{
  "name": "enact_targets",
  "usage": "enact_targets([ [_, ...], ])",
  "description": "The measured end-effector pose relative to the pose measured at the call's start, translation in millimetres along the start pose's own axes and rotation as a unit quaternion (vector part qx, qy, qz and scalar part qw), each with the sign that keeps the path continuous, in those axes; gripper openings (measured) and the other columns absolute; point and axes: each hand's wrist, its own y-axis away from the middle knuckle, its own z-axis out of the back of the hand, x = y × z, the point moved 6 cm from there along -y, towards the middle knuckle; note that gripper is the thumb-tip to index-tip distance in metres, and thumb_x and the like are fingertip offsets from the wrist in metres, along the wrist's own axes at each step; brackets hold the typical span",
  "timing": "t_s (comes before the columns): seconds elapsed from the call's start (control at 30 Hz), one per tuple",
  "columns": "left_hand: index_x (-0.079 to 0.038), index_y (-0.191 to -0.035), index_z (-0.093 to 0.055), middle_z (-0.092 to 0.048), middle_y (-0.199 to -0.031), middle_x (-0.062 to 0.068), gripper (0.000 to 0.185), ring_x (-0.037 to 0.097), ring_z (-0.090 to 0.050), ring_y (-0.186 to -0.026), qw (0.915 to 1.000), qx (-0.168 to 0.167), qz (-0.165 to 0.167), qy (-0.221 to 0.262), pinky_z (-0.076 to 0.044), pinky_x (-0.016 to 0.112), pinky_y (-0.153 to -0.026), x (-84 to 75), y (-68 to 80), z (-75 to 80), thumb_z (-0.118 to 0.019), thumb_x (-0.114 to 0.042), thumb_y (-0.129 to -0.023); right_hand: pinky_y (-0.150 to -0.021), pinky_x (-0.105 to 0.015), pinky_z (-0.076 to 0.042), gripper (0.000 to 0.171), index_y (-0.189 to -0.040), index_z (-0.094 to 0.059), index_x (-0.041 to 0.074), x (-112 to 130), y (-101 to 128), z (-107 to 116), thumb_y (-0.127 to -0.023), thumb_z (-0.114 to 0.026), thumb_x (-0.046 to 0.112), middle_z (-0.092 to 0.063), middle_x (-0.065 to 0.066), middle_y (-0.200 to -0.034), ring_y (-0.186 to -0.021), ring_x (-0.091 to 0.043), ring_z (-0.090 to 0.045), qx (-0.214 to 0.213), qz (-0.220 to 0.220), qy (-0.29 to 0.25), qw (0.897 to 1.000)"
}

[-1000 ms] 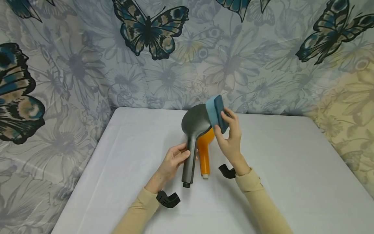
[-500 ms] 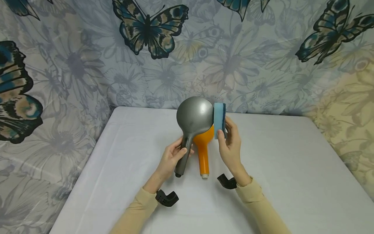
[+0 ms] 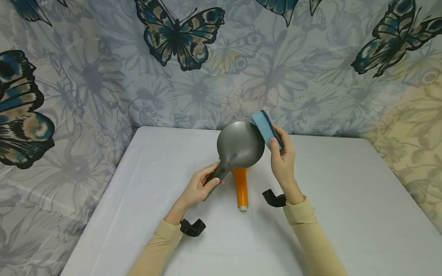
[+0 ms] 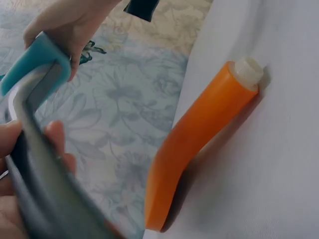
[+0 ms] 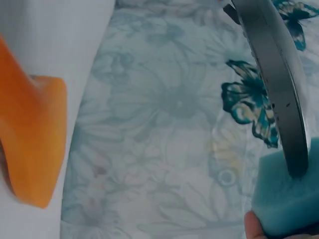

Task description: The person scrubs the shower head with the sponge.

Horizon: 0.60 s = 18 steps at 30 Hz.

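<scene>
My left hand (image 3: 198, 186) grips the handle of a grey shower head (image 3: 240, 145), its rounded back facing up and its handle slanting down to the left. In my right hand (image 3: 284, 161) is a light-blue sponge (image 3: 263, 125) with a dark backing, pinched between thumb and fingers. The sponge presses against the right edge of the grey head; in the right wrist view the rim of the grey head (image 5: 281, 84) sinks into the sponge's soft side (image 5: 284, 199). Beneath the grey head lies an orange shower head (image 3: 241, 188), its handle and pale threaded end (image 4: 248, 73) showing.
A white-covered table (image 3: 345, 211) carries everything. Behind it hangs a cloth (image 3: 200, 92) printed with flowers and butterflies. A black wrist mount sits on each wrist, the left one (image 3: 192, 227) low over the table.
The grey shower head has turned, its round end going right over the orange one and its handle slanting further left. The sponge has tilted and stays at the rim.
</scene>
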Motion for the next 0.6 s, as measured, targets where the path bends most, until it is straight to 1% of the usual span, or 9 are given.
enact_targets([
  [0.1, 0.01, -0.137, -0.034, -0.041, -0.134, 0.026, 0.046, 0.023, -0.059, -0.095, 0.999, -0.033, -0.03, -0.002, -0.046, 0.027, -0.089, -2.7, -0.8, 1.9, -0.047, 0.006, -0.093, -0.093, -0.026, -0.04, 0.032, -0.123, -0.045, -0.015, -9, 4, -1, -0.092, -0.042, -0.01, -0.049, -0.024, -0.124, -0.11, -0.014, -0.05, 0.002, -0.002, -0.021, 1.0],
  [0.2, 0.011, -0.135, -0.036, -0.043, -0.131, 0.028, 0.044, 0.024, -0.059, -0.093, 0.9959, -0.072, -0.055, -0.001, -0.046, 0.026, -0.088, -4.9, -0.9, 6.7, -0.046, 0.008, -0.093, -0.092, -0.027, -0.043, 0.035, -0.126, -0.043, -0.013, -24, 19, -7, -0.091, -0.042, -0.012, -0.049, -0.018, -0.126, -0.111, -0.018, -0.052, 0.014, -0.008, -0.046, 0.999],
  [0.27, 0.011, -0.135, -0.037, -0.044, -0.13, 0.028, 0.043, 0.022, -0.059, -0.093, 0.9947, -0.084, -0.06, -0.002, -0.046, 0.025, -0.087, -5.3, -1.0, 9.5, -0.046, 0.009, -0.092, -0.091, -0.026, -0.043, 0.035, -0.127, -0.042, -0.011, -35, 30, -10, -0.092, -0.043, -0.009, -0.048, -0.014, -0.127, -0.112, -0.019, -0.052, 0.018, -0.013, -0.053, 0.998],
  [0.3, 0.011, -0.135, -0.037, -0.044, -0.13, 0.027, 0.044, 0.02, -0.059, -0.093, 0.9948, -0.084, -0.057, -0.001, -0.046, 0.025, -0.087, -5.3, -1.0, 10.4, -0.047, 0.009, -0.092, -0.091, -0.027, -0.043, 0.035, -0.128, -0.042, -0.01, -38, 33, -10, -0.093, -0.043, -0.006, -0.048, -0.013, -0.128, -0.112, -0.019, -0.052, 0.017, -0.015, -0.055, 0.998],
  [0.37, 0.01, -0.135, -0.038, -0.045, -0.129, 0.026, 0.045, 0.027, -0.059, -0.093, 0.9957, -0.078, -0.049, -0.006, -0.047, 0.026, -0.086, -5.1, -1.3, 11.1, -0.047, 0.01, -0.092, -0.091, -0.026, -0.043, 0.035, -0.128, -0.042, -0.009, -42, 36, -8, -0.094, -0.043, -0.003, -0.048, -0.012, -0.127, -0.11, -0.018, -0.052, 0.008, -0.016, -0.052, 0.998],
  [0.43, 0.009, -0.135, -0.039, -0.048, -0.124, 0.024, 0.045, 0.029, -0.057, -0.09, 0.9967, -0.064, -0.041, -0.027, -0.047, 0.025, -0.08, -5.1, -1.1, 10.1, -0.049, 0.008, -0.092, -0.09, -0.025, -0.042, 0.033, -0.126, -0.042, -0.011, -33, 31, -5, -0.094, -0.042, -0.003, -0.048, -0.016, -0.125, -0.108, -0.016, -0.052, -0.002, -0.018, -0.036, 0.999],
  [0.5, 0.008, -0.135, -0.041, -0.053, -0.115, 0.022, 0.045, 0.031, -0.055, -0.086, 0.9956, -0.052, -0.042, -0.066, -0.046, 0.025, -0.074, -5.9, -0.5, 8.2, -0.051, 0.007, -0.091, -0.089, -0.024, -0.041, 0.032, -0.124, -0.043, -0.013, -22, 23, -1, -0.094, -0.04, -0.005, -0.049, -0.021, -0.123, -0.107, -0.012, -0.052, -0.01, -0.018, -0.021, 1.0],
  [0.53, 0.007, -0.134, -0.042, -0.054, -0.111, 0.02, 0.044, 0.031, -0.053, -0.083, 0.9935, -0.048, -0.046, -0.093, -0.045, 0.025, -0.07, -6.1, -0.1, 7.1, -0.052, 0.006, -0.091, -0.088, -0.023, -0.041, 0.032, -0.123, -0.044, -0.015, -15, 18, 0, -0.093, -0.04, -0.007, -0.05, -0.024, -0.121, -0.105, -0.011, -0.051, -0.012, -0.014, -0.012, 1.0],
  [0.6, 0.009, -0.131, -0.045, -0.056, -0.105, 0.018, 0.042, 0.025, -0.05, -0.078, 0.9871, -0.038, -0.055, -0.145, -0.041, 0.027, -0.065, -6.9, 1.0, 3.7, -0.054, 0.004, -0.09, -0.091, -0.025, -0.04, 0.031, -0.121, -0.046, -0.017, -2, 9, 0, -0.091, -0.041, -0.01, -0.049, -0.03, -0.119, -0.108, -0.014, -0.05, -0.01, 0.002, 0.001, 1.0],
])
